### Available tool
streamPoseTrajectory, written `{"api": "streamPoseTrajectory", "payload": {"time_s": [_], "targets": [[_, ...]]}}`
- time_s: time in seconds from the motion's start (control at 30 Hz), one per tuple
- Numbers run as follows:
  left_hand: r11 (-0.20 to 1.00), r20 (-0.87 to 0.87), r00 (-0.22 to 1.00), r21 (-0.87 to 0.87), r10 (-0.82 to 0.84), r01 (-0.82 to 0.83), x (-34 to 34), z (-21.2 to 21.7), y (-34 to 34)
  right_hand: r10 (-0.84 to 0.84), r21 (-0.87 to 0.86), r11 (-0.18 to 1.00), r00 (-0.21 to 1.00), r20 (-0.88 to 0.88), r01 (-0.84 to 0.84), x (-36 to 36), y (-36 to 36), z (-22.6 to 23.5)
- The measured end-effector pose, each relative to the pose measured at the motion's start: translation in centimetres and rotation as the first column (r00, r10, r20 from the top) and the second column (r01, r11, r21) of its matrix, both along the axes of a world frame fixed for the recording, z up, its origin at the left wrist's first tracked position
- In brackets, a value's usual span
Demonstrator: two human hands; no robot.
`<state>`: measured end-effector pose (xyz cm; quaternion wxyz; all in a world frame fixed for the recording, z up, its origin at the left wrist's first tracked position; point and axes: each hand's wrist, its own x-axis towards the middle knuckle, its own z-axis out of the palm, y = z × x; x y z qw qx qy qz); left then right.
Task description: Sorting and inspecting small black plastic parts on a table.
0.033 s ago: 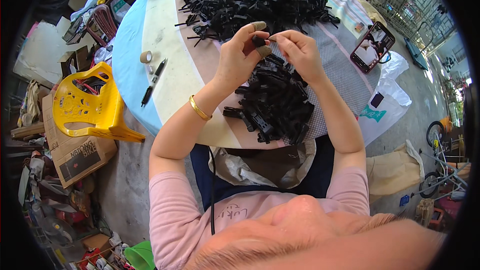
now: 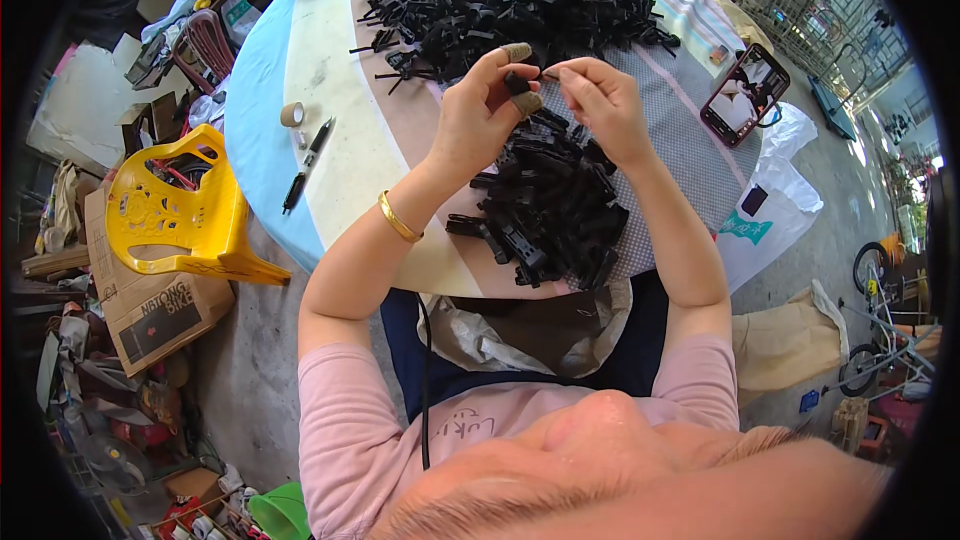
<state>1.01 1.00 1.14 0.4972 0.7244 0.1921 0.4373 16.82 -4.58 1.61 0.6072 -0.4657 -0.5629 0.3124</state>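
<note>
Over the table, my left hand (image 2: pixel 470 120) pinches a small black plastic part (image 2: pixel 517 83) between thumb and forefinger, both wrapped in tan tape. Close on its right, my right hand (image 2: pixel 608 112) is closed in a pinch on a thin dark strip (image 2: pixel 548 76); whether the strip joins the part is too small to tell. Below the hands lies a smaller heap of black plastic pieces (image 2: pixel 555 215), near the table's front edge. A much larger heap of thin-legged black parts (image 2: pixel 500 0) spreads beyond my fingers. A gold bangle circles my left wrist.
The round table (image 2: pixel 330 50) has a striped cloth. On its left lie a pen (image 2: pixel 307 165) and a tape roll (image 2: pixel 291 114); a phone (image 2: pixel 745 95) stands at the right. An open sack (image 2: pixel 460 340) sits at my lap. A yellow chair (image 2: pixel 165 205) stands left.
My right hand has shifted very slightly to the right, a little farther from the left. The left hand and the heaps look the same.
</note>
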Motion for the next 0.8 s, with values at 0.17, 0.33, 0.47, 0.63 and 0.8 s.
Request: {"api": "streamPoseTrajectory", "payload": {"time_s": [0.17,0.33,0.47,0.63,0.8], "targets": [[0.991,-0.046,0.996,0.115,0.071,-0.065,0.0,-0.1,-0.6,-0.031,0.112,0.993,0.999,0.044,0.026,-0.7,-0.3,0.1],[0.825,-0.238,0.916,0.546,0.322,-0.148,-0.1,0.1,-1.2,0.037,0.055,0.997,0.978,0.203,-0.050,-0.9,0.0,-0.5],[0.826,-0.214,0.946,0.557,0.243,-0.086,-0.7,1.6,-0.8,-0.021,0.069,0.998,0.964,0.264,0.003,0.3,0.2,-0.3],[0.788,0.024,0.842,-0.340,-0.539,0.513,-2.6,1.8,2.4,0.233,-0.069,0.969,0.971,-0.056,-0.237,2.2,0.1,0.9],[0.618,0.222,0.788,-0.514,-0.575,0.595,-1.6,1.1,1.4,0.323,-0.093,0.941,0.945,-0.045,-0.326,2.1,-0.1,0.5]]}}
